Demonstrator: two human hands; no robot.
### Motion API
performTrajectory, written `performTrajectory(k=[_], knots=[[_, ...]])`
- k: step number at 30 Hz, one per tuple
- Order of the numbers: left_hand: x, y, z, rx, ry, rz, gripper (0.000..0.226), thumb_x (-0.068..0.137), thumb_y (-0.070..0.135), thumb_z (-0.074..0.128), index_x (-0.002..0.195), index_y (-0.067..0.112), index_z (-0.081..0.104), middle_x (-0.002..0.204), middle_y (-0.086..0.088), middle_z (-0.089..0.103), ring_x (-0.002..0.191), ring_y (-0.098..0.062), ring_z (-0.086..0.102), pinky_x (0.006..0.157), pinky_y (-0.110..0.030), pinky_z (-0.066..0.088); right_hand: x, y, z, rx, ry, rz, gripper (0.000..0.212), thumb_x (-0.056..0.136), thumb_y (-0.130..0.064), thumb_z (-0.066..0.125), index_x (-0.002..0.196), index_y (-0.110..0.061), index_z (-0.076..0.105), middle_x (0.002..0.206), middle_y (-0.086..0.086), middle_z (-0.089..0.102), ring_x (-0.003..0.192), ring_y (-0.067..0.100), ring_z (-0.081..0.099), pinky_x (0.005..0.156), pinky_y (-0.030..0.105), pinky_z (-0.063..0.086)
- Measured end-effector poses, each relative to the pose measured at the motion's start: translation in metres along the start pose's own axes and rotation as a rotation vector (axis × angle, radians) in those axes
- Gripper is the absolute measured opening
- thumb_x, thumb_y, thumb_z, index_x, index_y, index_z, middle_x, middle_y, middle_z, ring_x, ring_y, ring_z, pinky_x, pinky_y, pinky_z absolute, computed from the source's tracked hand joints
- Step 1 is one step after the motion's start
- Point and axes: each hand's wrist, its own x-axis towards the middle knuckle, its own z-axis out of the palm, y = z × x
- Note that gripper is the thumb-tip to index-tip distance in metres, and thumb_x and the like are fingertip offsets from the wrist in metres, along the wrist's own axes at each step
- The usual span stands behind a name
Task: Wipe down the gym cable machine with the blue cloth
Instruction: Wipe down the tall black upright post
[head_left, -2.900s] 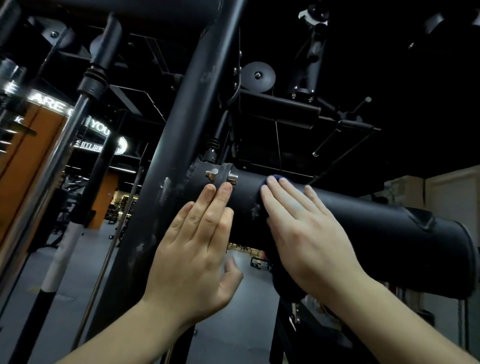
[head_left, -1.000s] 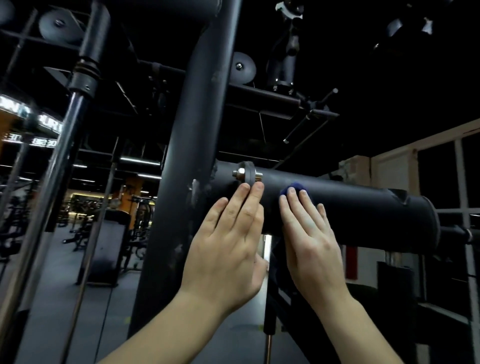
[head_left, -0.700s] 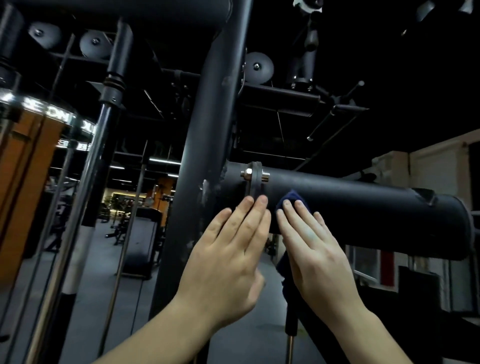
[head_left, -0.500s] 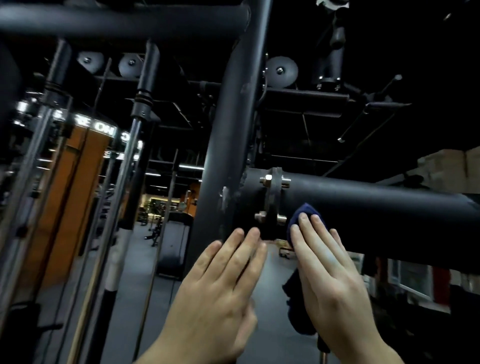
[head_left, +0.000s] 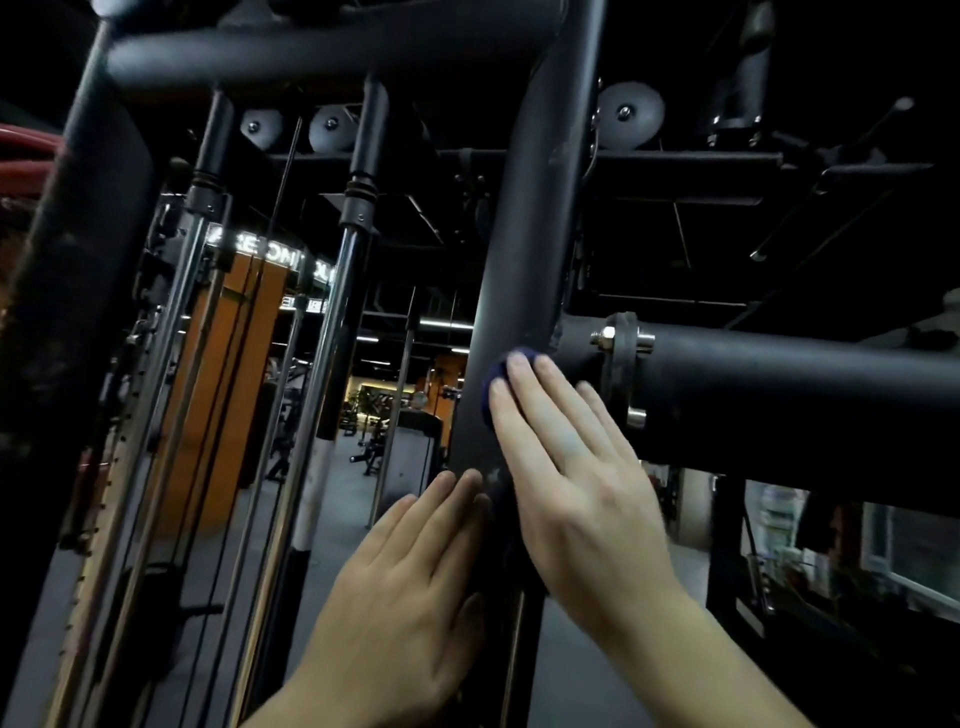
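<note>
Head view: R hand (head_left: 571, 467) flat, fingers straight, presses blue cloth (head_left: 489, 384) onto cable machine's upright post (head_left: 524, 249) w/ palm for even wiping pressure. L hand (head_left: 415, 582) also flat, fingertips at post just below, prob bracing.

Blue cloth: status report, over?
Right hand flat, pressing blue cloth on upright post. Left hand open, fingertips by post lower down. Bolted flange just right of cloth.

Far back I see an orange wall (head_left: 223, 395) with a sign of glowing white letters (head_left: 270, 252) at its top. The grey floor (head_left: 343, 499) runs to some small workout machines (head_left: 369, 447) far away. A long light (head_left: 444, 323) shines on the ceiling. Red pipes (head_left: 21, 150) cross the top left corner. A window (head_left: 904, 551) sits low on the right.
</note>
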Motion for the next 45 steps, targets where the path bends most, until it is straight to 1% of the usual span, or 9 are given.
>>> performTrajectory(k=[1,4,8,12,19,27,31,37,45], knots=[[0.002,-0.002,0.001,-0.013,0.007,-0.003,0.071,0.093,0.042,0.052,0.156,0.009,0.046,0.168,-0.006,0.034,0.156,-0.024,0.029,0.125,-0.035,0.022,0.037,-0.005,-0.005,0.047,0.041,0.013,0.043,0.109,-0.007,0.035,0.15,0.0,0.046,0.159,0.019,0.04,0.152,0.033,0.031,0.123,0.05,0.028],[0.007,-0.004,-0.002,0.013,0.008,-0.006,0.072,0.088,0.04,0.054,0.152,0.007,0.051,0.164,-0.009,0.04,0.153,-0.025,0.034,0.125,-0.035,0.021,0.087,0.006,0.013,-0.133,-0.111,0.093,0.05,0.102,-0.002,0.044,0.151,0.003,0.041,0.158,0.024,0.039,0.151,0.036,0.031,0.124,0.05,0.026],[0.008,-0.016,-0.016,0.02,-0.007,-0.011,0.071,0.089,0.038,0.054,0.152,0.006,0.051,0.163,-0.009,0.042,0.153,-0.024,0.036,0.122,-0.041,0.028,0.063,-0.004,0.028,-0.156,-0.258,0.055,0.052,0.102,-0.011,0.031,0.151,0.002,0.042,0.16,0.023,0.037,0.154,0.036,0.025,0.125,0.052,0.024],[0.004,-0.042,-0.029,0.063,-0.017,-0.005,0.071,0.089,0.037,0.052,0.153,0.007,0.049,0.162,-0.009,0.044,0.151,-0.024,0.039,0.122,-0.042,0.027,0.02,-0.015,0.028,-0.096,-0.304,0.073,0.054,0.101,-0.016,0.034,0.152,0.0,0.042,0.163,0.019,0.033,0.155,0.034,0.02,0.121,0.054,0.031],[-0.004,-0.044,-0.033,0.071,-0.046,-0.038,0.068,0.092,0.034,0.049,0.154,0.005,0.048,0.162,-0.011,0.044,0.152,-0.025,0.036,0.124,-0.042,0.026,0.044,-0.01,0.035,-0.054,-0.263,0.117,0.058,0.096,0.001,0.056,0.152,0.004,0.038,0.162,0.023,0.031,0.155,0.037,0.017,0.124,0.055,0.022],[-0.016,-0.03,-0.025,0.081,-0.154,-0.008,0.067,0.094,0.032,0.044,0.156,0.008,0.045,0.165,-0.01,0.04,0.154,-0.025,0.034,0.124,-0.045,0.032,-0.025,-0.008,0.034,0.137,-0.295,-0.032,0.044,0.109,-0.012,0.041,0.151,0.0,0.042,0.163,0.017,0.033,0.157,0.029,0.016,0.123,0.051,0.031],[-0.021,-0.024,-0.027,0.109,-0.17,-0.024,0.066,0.094,0.031,0.044,0.155,0.008,0.046,0.164,-0.01,0.041,0.153,-0.025,0.034,0.125,-0.043,0.027,-0.042,-0.011,0.034,0.179,-0.303,-0.068,0.045,0.106,-0.007,0.048,0.151,-0.001,0.043,0.163,0.016,0.033,0.157,0.029,0.016,0.121,0.052,0.033],[-0.02,-0.008,-0.04,0.152,-0.208,0.007,0.068,0.092,0.033,0.047,0.155,0.009,0.048,0.163,-0.009,0.043,0.152,-0.025,0.038,0.122,-0.042,0.028,-0.017,-0.009,0.037,0.122,-0.244,-0.062,0.048,0.102,-0.007,0.046,0.149,0.002,0.045,0.159,0.019,0.039,0.155,0.033,0.022,0.125,0.047,0.016],[-0.007,-0.009,-0.051,0.181,-0.214,0.004,0.066,0.093,0.034,0.048,0.155,0.011,0.048,0.162,-0.007,0.045,0.151,-0.024,0.039,0.12,-0.041,0.027,-0.027,-0.012,0.035,0.174,-0.221,-0.04,0.05,0.101,-0.006,0.056,0.15,0.0,0.045,0.16,0.017,0.039,0.155,0.031,0.022,0.124,0.047,0.027]])
